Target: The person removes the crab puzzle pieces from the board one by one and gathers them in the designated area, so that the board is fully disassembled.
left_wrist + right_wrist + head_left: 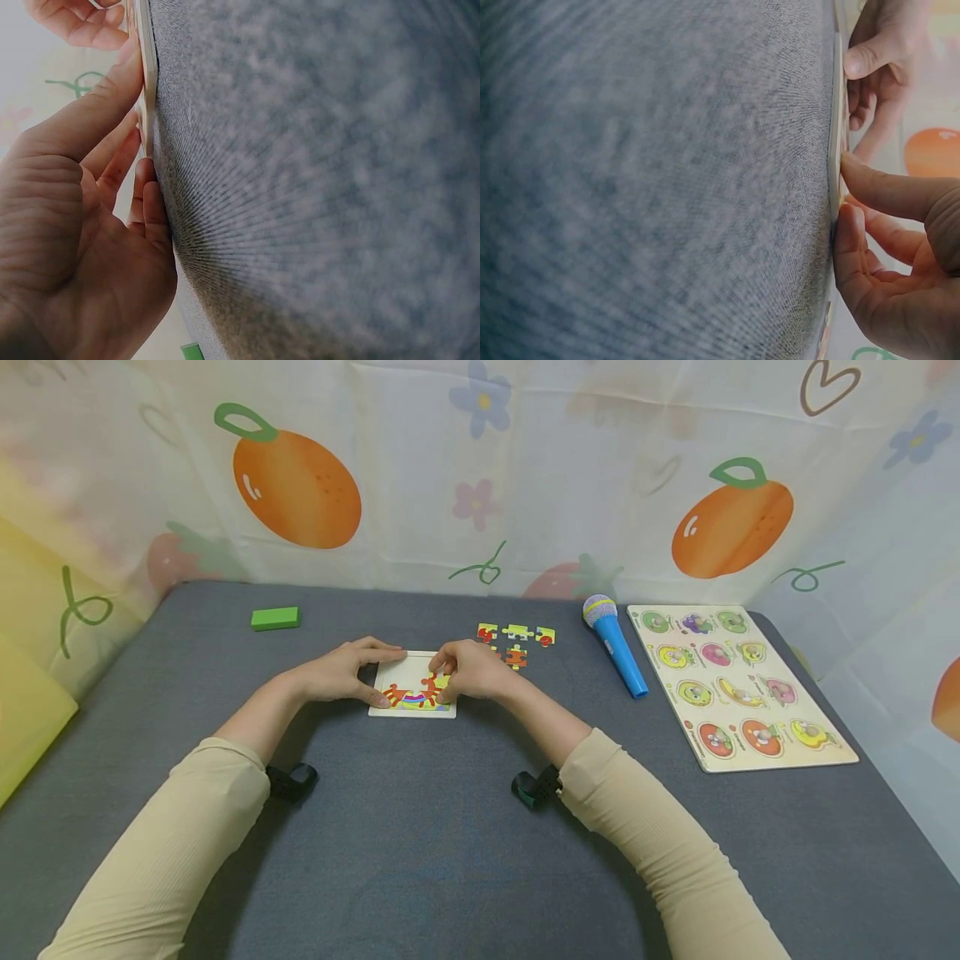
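A small wooden puzzle board lies flat on the table, its lower part filled with red, yellow and rainbow-coloured pieces. My left hand grips the board's left side, thumb on the near corner and fingers at the far edge. Over the right side is my right hand, its thumb and index finger pinching a puzzle piece against the board; the fingers partly hide it. In the right wrist view, the right thumb touches the board's face. Several loose puzzle pieces lie just beyond the right hand.
A blue toy microphone lies right of the loose pieces. Farther right is a large fruit puzzle board. A green block sits at the back left. The grey table ends at a printed curtain.
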`<state>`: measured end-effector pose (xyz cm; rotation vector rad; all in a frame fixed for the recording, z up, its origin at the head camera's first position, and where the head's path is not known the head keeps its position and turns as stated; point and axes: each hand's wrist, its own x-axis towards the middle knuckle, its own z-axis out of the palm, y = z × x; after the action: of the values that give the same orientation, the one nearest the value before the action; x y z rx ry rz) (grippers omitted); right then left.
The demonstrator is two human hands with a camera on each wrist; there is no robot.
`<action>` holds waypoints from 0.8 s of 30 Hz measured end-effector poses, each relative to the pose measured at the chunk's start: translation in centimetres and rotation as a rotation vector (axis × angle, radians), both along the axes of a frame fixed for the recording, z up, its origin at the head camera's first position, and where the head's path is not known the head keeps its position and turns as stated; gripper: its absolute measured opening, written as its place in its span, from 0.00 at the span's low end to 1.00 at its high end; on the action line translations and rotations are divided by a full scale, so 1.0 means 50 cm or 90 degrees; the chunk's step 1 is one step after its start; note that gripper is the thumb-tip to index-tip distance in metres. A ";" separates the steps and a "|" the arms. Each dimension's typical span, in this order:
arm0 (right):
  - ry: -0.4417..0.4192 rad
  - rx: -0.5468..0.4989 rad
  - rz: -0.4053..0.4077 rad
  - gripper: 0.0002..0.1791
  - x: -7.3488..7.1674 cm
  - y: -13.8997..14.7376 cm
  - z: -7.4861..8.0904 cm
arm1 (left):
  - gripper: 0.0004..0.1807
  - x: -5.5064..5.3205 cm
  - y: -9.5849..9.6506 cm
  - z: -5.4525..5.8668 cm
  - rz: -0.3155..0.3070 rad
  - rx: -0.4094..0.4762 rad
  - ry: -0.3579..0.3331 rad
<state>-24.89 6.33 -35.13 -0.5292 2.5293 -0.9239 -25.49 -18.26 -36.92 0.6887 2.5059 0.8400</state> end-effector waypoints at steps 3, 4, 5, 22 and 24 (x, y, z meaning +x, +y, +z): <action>0.001 -0.001 -0.002 0.25 -0.001 -0.001 -0.002 | 0.45 0.000 0.000 0.000 -0.002 0.001 0.001; 0.002 -0.002 -0.003 0.25 -0.002 -0.001 -0.003 | 0.45 0.001 0.000 0.001 -0.003 0.002 0.001; 0.004 0.000 -0.003 0.25 -0.002 -0.001 -0.004 | 0.45 0.001 0.000 0.001 -0.003 0.003 0.001; 0.011 -0.003 -0.009 0.23 -0.003 -0.004 -0.003 | 0.45 0.004 0.000 0.005 0.001 0.005 -0.009; 0.014 -0.003 -0.009 0.23 -0.003 -0.005 -0.003 | 0.45 0.004 0.000 0.005 0.002 0.006 -0.010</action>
<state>-25.03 6.08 -35.30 -0.5266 2.5546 -0.9348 -25.30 -18.25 -36.68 0.6793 2.4917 0.8550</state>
